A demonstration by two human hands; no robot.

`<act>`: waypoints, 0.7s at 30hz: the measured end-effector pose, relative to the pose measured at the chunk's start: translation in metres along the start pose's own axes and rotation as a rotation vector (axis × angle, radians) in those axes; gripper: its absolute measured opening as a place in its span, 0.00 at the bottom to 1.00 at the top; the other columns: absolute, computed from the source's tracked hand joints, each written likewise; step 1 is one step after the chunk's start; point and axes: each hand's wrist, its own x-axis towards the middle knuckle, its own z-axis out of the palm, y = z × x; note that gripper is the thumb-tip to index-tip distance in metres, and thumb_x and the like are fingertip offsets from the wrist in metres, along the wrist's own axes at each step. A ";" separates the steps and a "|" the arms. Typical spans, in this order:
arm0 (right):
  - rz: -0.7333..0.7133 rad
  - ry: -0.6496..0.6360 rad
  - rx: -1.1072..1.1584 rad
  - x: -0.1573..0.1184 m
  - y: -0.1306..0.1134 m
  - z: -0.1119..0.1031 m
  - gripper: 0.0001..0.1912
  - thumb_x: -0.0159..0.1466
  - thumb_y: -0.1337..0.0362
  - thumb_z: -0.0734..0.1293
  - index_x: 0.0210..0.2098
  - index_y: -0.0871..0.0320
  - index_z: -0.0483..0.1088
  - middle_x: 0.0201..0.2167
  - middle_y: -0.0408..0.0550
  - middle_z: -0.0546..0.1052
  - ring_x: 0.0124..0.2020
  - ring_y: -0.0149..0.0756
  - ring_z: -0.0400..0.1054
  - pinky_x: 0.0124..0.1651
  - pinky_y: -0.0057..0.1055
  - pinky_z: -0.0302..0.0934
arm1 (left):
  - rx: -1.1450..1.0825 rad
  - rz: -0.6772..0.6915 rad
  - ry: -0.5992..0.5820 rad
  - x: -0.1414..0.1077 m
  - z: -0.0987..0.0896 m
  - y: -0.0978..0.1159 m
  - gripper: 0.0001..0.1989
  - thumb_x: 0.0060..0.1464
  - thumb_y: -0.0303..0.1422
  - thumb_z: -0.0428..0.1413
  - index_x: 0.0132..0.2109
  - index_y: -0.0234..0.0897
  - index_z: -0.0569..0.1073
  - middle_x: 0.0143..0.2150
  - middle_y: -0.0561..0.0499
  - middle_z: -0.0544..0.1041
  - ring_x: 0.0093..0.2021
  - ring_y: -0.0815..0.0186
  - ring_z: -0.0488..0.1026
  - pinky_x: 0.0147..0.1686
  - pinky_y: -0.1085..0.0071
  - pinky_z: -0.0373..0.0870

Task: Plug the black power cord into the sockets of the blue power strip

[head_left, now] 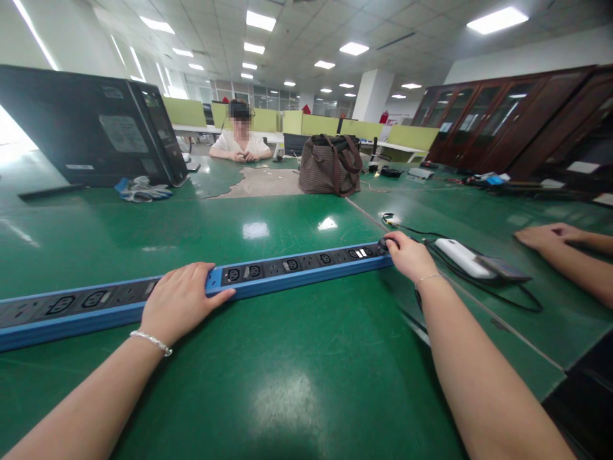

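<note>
A long blue power strip [297, 263] with a black face and several sockets lies across the green table, slightly slanted. My left hand [179, 300] grips it near its middle, thumb along the front edge and fingers over the top. At the strip's right end, my right hand [410, 257] is closed around a black plug [384, 244]. My fingers partly hide the plug, and I cannot tell whether it sits fully in a socket. A dark cord shows beneath my right wrist.
Right of my right hand lie a white adapter [462, 257], a dark phone-like slab [505, 268] and black cables. Another person's hands [546, 235] rest at the right. Farther back are a brown bag [330, 166], gloves [142, 190], a black computer case [96, 128] and a seated person [241, 144].
</note>
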 end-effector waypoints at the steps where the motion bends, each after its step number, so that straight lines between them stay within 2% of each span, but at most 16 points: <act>1: 0.007 -0.006 -0.007 0.000 -0.001 -0.001 0.20 0.63 0.56 0.54 0.48 0.51 0.69 0.39 0.50 0.78 0.38 0.42 0.71 0.40 0.34 0.60 | 0.007 0.002 -0.002 0.000 0.000 0.000 0.36 0.52 0.56 0.44 0.52 0.27 0.67 0.46 0.36 0.74 0.48 0.51 0.71 0.49 0.57 0.62; 15: 0.012 -0.062 -0.018 0.002 -0.003 0.003 0.18 0.63 0.57 0.55 0.48 0.53 0.67 0.40 0.52 0.77 0.39 0.43 0.71 0.41 0.34 0.60 | 0.003 -0.003 -0.027 0.001 -0.001 0.000 0.35 0.52 0.56 0.43 0.52 0.30 0.67 0.46 0.37 0.74 0.48 0.51 0.70 0.49 0.57 0.62; 21: 0.004 -0.095 -0.054 0.002 -0.004 0.008 0.18 0.63 0.57 0.54 0.49 0.54 0.66 0.39 0.53 0.77 0.39 0.43 0.71 0.42 0.35 0.59 | 0.006 -0.006 -0.020 0.001 -0.001 0.000 0.36 0.52 0.56 0.44 0.52 0.27 0.67 0.46 0.37 0.74 0.48 0.50 0.70 0.49 0.56 0.63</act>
